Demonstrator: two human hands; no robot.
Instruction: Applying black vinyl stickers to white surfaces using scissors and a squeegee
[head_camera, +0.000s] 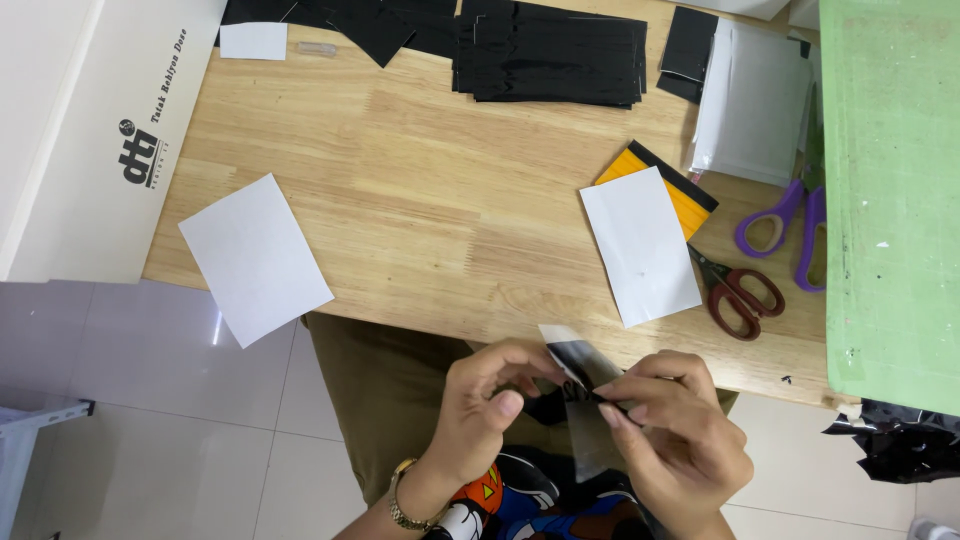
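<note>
**Peeling at a small film piece below the table edge**

Being pinched between both hands is a small black-and-clear film piece (585, 375), held just below the near edge of the wooden table (430, 210), over the person's lap. The left hand (490, 405) is being closed on the piece's left side, thumb and forefinger in a narrow grip. The right hand (680, 435) is being pressed to its right edge, fingertips (612, 415) nipped tight on the film.

On the table, a white sheet (642, 245) is being left lying near the hands, partly over an orange pad (685, 200) with a black edge. Just beside it, red-handled scissors (735, 290) are resting, with purple-handled scissors (790, 225) a little farther right. Another white sheet (255, 258) is hanging over the table's left edge. A stack of black sheets (550, 50) is lying at the far side, well apart from the hands. A gold wristwatch (402, 505) is being worn on the left wrist.
</note>
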